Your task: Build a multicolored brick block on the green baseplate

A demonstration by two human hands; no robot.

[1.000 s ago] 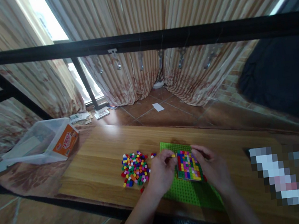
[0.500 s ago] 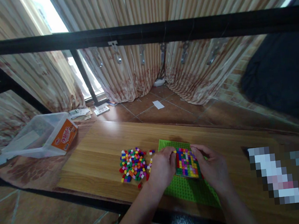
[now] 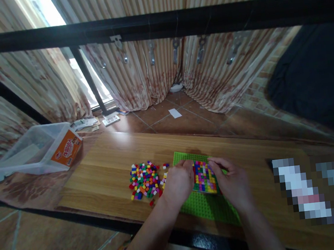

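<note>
A square panel of small multicoloured toy bricks [image 3: 204, 177] sits between my hands, over a green studded baseplate [image 3: 204, 208]. Its near edge looks slightly off the plate, with a dark shadow below. My left hand [image 3: 179, 182] is closed at the panel's left side, its fingertips curled and partly hidden. On the opposite side, my right hand [image 3: 231, 180] grips the right edge, thumb and fingers at the far right corner. A heap of loose coloured bricks [image 3: 144, 181] lies left of my left hand, with a few stray bricks between heap and plate.
The wooden tabletop [image 3: 100, 175] carries everything. A clear plastic box [image 3: 35, 154] with an orange label stands at the left end. Blurred-out items [image 3: 302, 192] lie on the right. Beyond the table run a dark metal bar [image 3: 144, 26] and striped curtains [image 3: 138, 76].
The whole view has shifted slightly. My left hand has turned over the panel's left edge, its fingers more curled. My right hand keeps its place on the right edge.
</note>
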